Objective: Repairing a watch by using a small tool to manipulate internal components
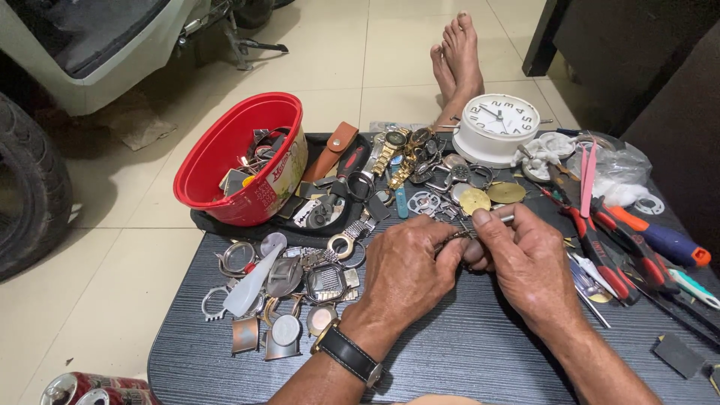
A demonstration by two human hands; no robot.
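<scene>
Hands pinching slim metal tool [450,238], left hand [405,274], right hand [529,262], both grips clenched

Small metal part [454,237] mostly hidden between both hands' fingers; tyre [26,187] cut by left edge.

Bare forearms, bare feet [456,60]; black-strapped, seemingly gold-cased wristwatch [349,355] on left wrist.

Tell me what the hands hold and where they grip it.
Both hands, left and right, pinch a small slim metal piece by its ends; its kind cannot be told.
</scene>
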